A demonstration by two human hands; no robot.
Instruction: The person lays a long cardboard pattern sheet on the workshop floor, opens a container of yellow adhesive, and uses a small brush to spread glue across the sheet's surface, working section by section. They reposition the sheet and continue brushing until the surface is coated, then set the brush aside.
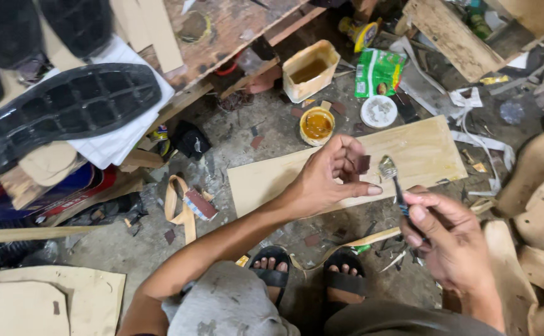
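The left hand (331, 177) pinches a small dark brown scrap of leather (363, 163) between its fingertips, held above the near edge of the pale wooden board (266, 180) lying on the workshop floor (247, 137). The right hand (449, 239) grips a thin glue-coated brush (391, 177), bristles up, its tip just beside the scrap. A round yellow tin of amber glue (316, 125) stands beyond the board's far edge, near a white lid (378, 111).

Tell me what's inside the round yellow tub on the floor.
The round yellow tub holds amber, glossy glue-like liquid. Its depth and bottom are hidden by the liquid.
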